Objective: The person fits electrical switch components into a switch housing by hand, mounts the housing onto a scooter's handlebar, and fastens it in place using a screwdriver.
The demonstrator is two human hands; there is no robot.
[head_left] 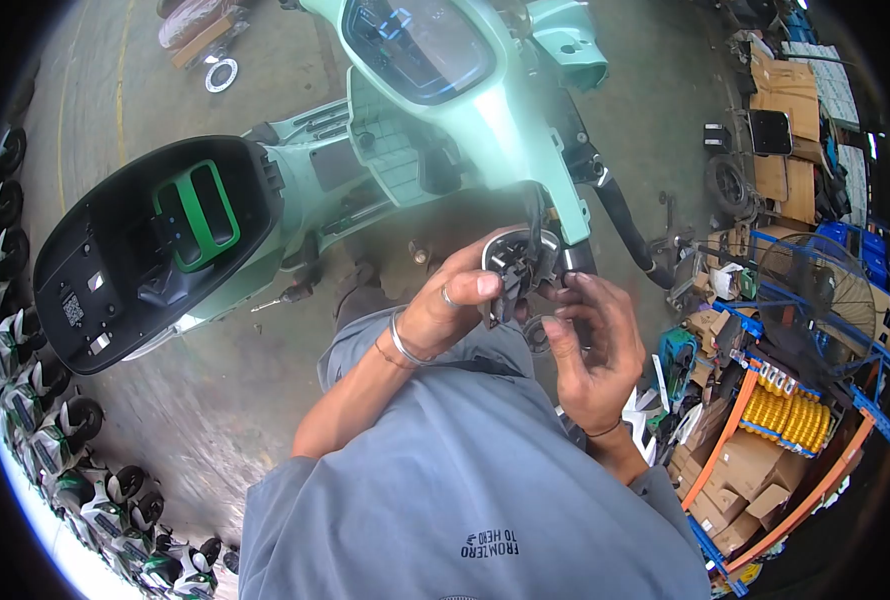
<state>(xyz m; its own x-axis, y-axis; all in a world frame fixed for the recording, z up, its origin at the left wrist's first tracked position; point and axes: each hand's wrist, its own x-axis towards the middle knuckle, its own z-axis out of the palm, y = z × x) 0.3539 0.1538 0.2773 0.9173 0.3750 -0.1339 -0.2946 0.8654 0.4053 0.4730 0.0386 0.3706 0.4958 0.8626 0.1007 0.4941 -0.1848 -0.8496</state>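
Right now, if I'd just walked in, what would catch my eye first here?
Probably the mint-green scooter filling the top, its seat flipped open at left. At centre, the left hand and right hand grip a small black part with wires beside the handlebar. A row of parked scooters lines the left edge.

scooter body (505, 130): mint green | seat tub (115, 280): black, green insert | shirt (465, 480): grey-blue | floor (225, 400): grey
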